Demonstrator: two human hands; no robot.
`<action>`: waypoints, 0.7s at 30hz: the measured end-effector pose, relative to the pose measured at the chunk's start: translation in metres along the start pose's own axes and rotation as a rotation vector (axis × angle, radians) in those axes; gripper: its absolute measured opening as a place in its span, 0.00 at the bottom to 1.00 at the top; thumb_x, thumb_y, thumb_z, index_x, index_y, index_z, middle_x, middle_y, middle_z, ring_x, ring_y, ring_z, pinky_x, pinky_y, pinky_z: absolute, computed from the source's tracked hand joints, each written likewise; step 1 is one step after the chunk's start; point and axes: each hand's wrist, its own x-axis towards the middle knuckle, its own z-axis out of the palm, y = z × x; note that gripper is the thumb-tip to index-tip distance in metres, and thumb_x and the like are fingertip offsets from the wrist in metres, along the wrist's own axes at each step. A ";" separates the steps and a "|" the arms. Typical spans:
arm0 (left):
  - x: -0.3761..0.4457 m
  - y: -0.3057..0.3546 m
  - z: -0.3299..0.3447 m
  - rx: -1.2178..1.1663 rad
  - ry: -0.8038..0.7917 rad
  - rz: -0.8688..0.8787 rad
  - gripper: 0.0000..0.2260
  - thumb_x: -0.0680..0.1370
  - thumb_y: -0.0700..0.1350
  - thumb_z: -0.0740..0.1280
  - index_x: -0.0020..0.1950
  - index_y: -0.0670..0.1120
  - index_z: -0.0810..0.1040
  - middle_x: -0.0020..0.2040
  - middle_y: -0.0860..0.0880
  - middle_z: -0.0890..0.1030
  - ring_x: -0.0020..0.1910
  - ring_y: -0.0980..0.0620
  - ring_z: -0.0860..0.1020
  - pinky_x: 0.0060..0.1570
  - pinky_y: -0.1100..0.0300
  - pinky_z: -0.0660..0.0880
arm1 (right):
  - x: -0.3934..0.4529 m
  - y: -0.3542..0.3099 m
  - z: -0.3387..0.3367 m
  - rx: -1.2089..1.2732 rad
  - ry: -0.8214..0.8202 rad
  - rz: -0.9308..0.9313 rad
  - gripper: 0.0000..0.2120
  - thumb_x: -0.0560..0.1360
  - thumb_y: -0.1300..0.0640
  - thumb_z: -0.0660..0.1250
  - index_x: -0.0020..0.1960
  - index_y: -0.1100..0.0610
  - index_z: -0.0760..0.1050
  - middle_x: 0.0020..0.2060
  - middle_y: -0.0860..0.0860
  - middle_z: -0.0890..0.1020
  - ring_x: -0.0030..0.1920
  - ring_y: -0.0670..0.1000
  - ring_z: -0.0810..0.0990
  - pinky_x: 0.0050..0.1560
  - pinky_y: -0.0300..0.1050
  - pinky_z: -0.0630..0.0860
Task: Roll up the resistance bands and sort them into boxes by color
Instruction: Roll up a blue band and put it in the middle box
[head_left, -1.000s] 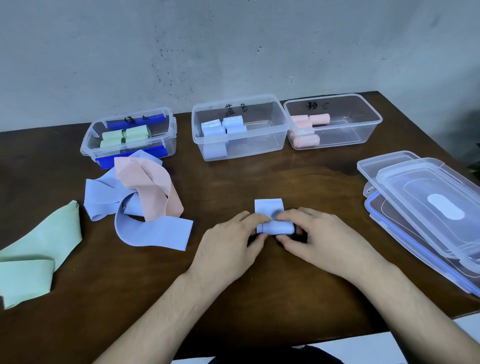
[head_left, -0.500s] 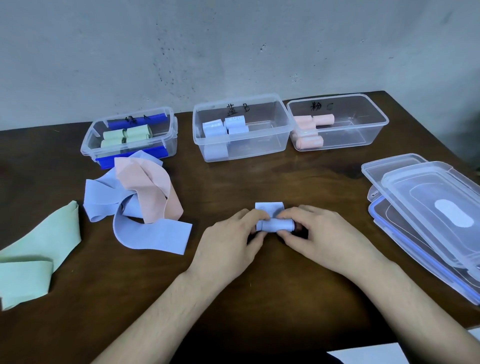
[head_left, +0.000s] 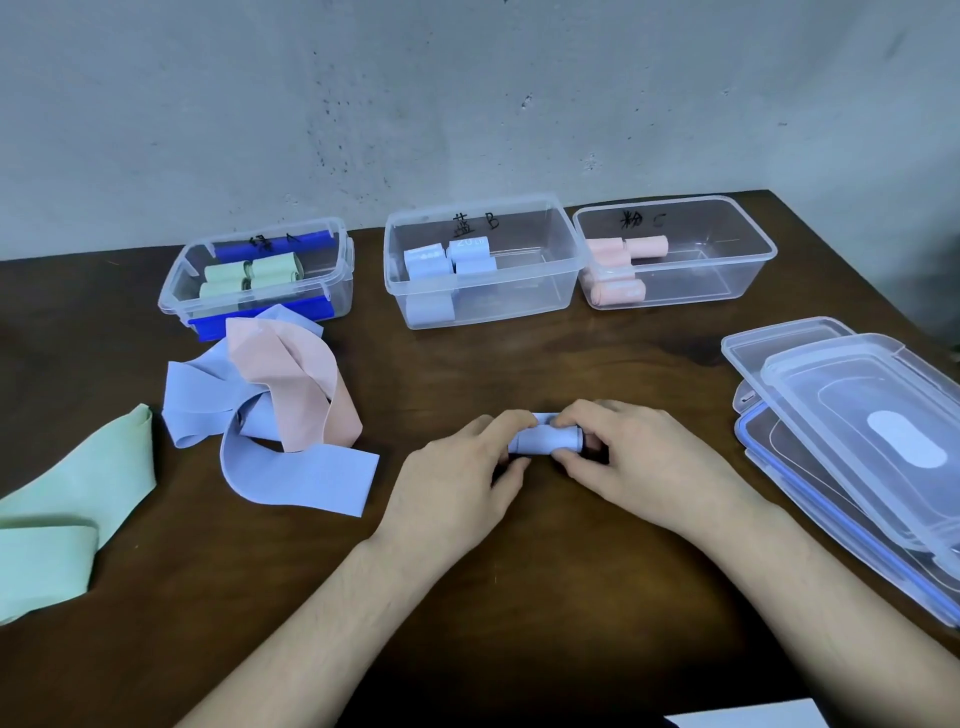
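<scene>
Left hand (head_left: 457, 483) and right hand (head_left: 639, 462) pinch opposite ends of a smooth, matte blue band roll (head_left: 545, 440), a short cylinder lying on the dark wooden table (head_left: 519, 597). Unrolled flat blue band (head_left: 301, 473), pink band (head_left: 296, 395) and green band (head_left: 67, 514) lie limp at left. Behind stand three clear plastic boxes: green-roll box (head_left: 260, 275), blue-roll box (head_left: 483, 260), pink-roll box (head_left: 675, 254); stacked translucent lids (head_left: 857, 441) rest at right.

- Three clear plastic boxes (head_left: 675, 291) line the dark wooden table's (head_left: 519, 597) back.
- Loose flat bands (head_left: 291, 415) lie before the leftmost.
- Stacked clear lids (head_left: 857, 441) sit right.
</scene>
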 end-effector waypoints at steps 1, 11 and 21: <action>0.001 0.000 0.001 0.020 -0.001 0.003 0.17 0.81 0.55 0.61 0.70 0.61 0.67 0.47 0.60 0.73 0.38 0.56 0.75 0.32 0.70 0.68 | 0.001 0.000 0.000 -0.006 -0.001 0.004 0.11 0.79 0.45 0.65 0.61 0.43 0.73 0.39 0.38 0.71 0.38 0.41 0.73 0.39 0.36 0.71; 0.015 -0.005 0.000 0.067 0.014 0.014 0.18 0.84 0.52 0.55 0.75 0.62 0.64 0.58 0.57 0.79 0.51 0.54 0.79 0.44 0.61 0.77 | 0.010 0.000 -0.004 -0.074 -0.003 -0.027 0.16 0.77 0.44 0.67 0.64 0.41 0.71 0.47 0.40 0.73 0.45 0.44 0.73 0.44 0.35 0.71; 0.025 -0.001 -0.002 -0.358 -0.088 -0.203 0.18 0.81 0.50 0.64 0.70 0.56 0.63 0.51 0.57 0.79 0.39 0.57 0.79 0.40 0.68 0.75 | 0.024 -0.002 -0.010 -0.040 0.015 0.099 0.11 0.74 0.45 0.68 0.54 0.46 0.73 0.42 0.42 0.77 0.41 0.44 0.76 0.38 0.37 0.72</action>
